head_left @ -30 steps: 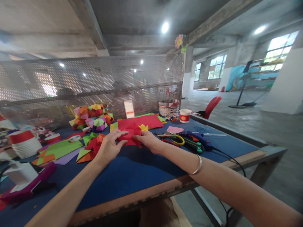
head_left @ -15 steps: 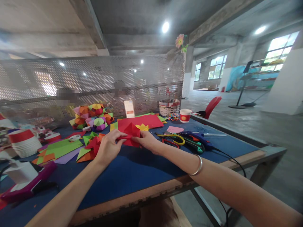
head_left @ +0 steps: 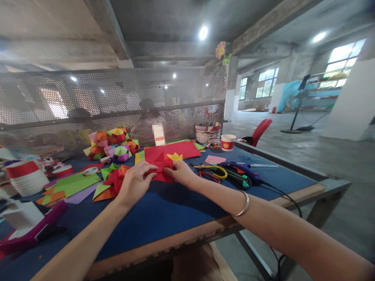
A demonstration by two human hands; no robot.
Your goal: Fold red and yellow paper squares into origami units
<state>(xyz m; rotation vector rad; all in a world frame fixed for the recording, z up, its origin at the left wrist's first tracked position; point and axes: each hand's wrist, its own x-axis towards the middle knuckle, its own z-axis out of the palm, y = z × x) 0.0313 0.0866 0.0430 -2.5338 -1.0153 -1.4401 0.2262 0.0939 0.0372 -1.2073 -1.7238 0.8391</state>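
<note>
A partly folded red paper (head_left: 163, 171) is held up between my two hands above the blue table top (head_left: 164, 218). My left hand (head_left: 140, 177) pinches its left edge between thumb and fingers. At the right edge, my right hand (head_left: 182, 173) pinches the same paper, its lower fingers partly hidden. Behind it lie flat red sheets (head_left: 187, 150) and a small yellow folded piece (head_left: 175, 157). Red and green folded pieces (head_left: 115, 178) sit just left of my left hand.
Scissors (head_left: 215, 171) and a glue gun (head_left: 249, 171) with a cable lie right. A paper cup (head_left: 227, 143) and basket (head_left: 208, 132) stand behind. Folded paper balls (head_left: 117, 146), stacked cups (head_left: 27, 177) and a purple power strip (head_left: 43, 226) are left; a mesh screen (head_left: 181, 89) stands behind.
The view has shifted slightly, so the surroundings appear a little further left. Between my hands, the raised point of the red paper looks lower and flatter. Both hands keep their pinch.
</note>
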